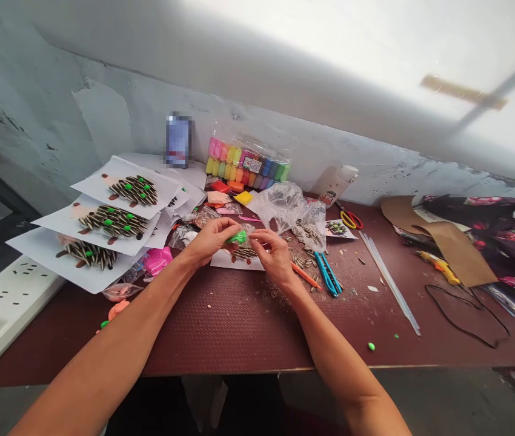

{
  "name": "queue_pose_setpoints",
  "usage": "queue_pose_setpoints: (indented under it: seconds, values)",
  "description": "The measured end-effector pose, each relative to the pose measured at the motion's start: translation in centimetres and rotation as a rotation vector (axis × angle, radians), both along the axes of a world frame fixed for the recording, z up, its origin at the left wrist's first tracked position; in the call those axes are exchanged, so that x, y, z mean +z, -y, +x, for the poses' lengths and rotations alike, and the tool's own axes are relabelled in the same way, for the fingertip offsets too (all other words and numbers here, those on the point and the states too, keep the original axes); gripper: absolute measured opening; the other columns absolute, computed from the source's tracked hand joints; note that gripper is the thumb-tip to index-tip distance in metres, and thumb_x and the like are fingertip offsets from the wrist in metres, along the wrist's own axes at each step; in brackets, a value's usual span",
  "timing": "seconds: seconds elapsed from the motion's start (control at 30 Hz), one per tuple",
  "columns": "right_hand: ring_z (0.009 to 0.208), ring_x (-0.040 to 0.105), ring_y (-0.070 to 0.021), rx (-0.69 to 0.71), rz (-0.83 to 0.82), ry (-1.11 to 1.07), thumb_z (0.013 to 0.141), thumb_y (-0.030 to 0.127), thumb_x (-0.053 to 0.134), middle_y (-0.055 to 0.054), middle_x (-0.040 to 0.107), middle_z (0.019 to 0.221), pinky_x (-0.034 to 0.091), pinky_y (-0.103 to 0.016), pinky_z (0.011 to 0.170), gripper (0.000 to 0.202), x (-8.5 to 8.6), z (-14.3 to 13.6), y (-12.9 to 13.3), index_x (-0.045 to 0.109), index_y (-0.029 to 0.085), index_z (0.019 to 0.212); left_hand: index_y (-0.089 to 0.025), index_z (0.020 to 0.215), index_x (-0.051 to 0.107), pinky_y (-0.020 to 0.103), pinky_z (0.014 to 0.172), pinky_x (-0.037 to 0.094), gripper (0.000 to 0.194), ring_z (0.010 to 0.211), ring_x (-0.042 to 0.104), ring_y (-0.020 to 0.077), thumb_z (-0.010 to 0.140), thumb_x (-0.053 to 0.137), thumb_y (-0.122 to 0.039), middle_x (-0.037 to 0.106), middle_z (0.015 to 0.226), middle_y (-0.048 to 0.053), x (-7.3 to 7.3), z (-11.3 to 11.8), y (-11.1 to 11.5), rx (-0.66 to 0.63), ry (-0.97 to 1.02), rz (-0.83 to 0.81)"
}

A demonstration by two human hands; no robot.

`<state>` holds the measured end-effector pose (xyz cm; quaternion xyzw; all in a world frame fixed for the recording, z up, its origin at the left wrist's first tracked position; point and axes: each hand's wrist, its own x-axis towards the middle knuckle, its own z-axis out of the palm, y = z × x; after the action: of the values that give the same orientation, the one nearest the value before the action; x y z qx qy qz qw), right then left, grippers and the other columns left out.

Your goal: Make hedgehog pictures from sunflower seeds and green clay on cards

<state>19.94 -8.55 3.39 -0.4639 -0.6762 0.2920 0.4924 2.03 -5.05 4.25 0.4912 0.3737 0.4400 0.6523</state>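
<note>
Left hand (212, 240) pinches a soft, bright green lump (238, 237) in thin clear plastic, held up over white paper (221, 260) with striped seeds on it. Right hand (273, 253) has its fingertips bunched by the plastic; whether they grip it, one cannot tell. Next comes a thin orange stick (306, 276), then a long blue plastic tool (328, 275).
</note>
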Motion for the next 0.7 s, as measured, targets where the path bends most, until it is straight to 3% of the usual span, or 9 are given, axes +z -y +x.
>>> queue_pose_setpoints:
  seconds: [0.13, 0.3, 0.57, 0.7]
  values:
    - [0.084, 0.064, -0.0178, 0.021, -0.081, -0.062, 0.088, 0.040, 0.064, -0.007, 0.071, 0.096, 0.050, -0.029, 0.074, 0.026, -0.54, -0.01, -0.33, 0.070, 0.019, 0.075, -0.014, 0.080, 0.060, 0.025, 0.048, 0.052, 0.047, 0.052, 0.060, 0.0118, 0.068, 0.084, -0.053, 0.062, 0.066, -0.001, 0.42, -0.09, 0.23, -0.072, 0.020, -0.017]
    - [0.083, 0.064, -0.0177, 0.055, -0.200, -0.191, 0.078, 0.048, 0.076, -0.006, 0.070, 0.093, 0.052, -0.028, 0.072, 0.030, -0.66, 0.09, -0.53, 0.068, 0.019, 0.075, -0.011, 0.092, 0.067, 0.025, 0.057, 0.054, 0.046, 0.065, 0.065, 0.0135, 0.069, 0.087, -0.045, 0.070, 0.080, 0.004, 0.47, -0.36, 0.32, -0.141, 0.047, 0.026]
    - [0.079, 0.064, -0.0147, 0.082, -0.211, -0.309, 0.075, 0.035, 0.075, -0.004, 0.072, 0.100, 0.053, -0.027, 0.071, 0.017, 0.05, -0.04, -0.36, 0.069, 0.019, 0.076, -0.013, 0.092, 0.071, 0.025, 0.056, 0.054, 0.039, 0.061, 0.063, 0.0122, 0.070, 0.086, -0.041, 0.070, 0.076, 0.004, -0.35, -0.82, -0.23, -0.159, -0.010, 0.023]
    - [0.077, 0.065, -0.0160, 0.083, -0.231, -0.254, 0.081, 0.037, 0.068, -0.002, 0.072, 0.085, 0.053, -0.028, 0.072, 0.019, 0.02, 0.03, -0.44, 0.074, 0.021, 0.086, -0.012, 0.090, 0.073, 0.023, 0.053, 0.051, 0.034, 0.059, 0.061, 0.0109, 0.070, 0.085, -0.038, 0.069, 0.073, 0.003, -0.43, -0.95, -0.41, -0.155, -0.047, 0.054]
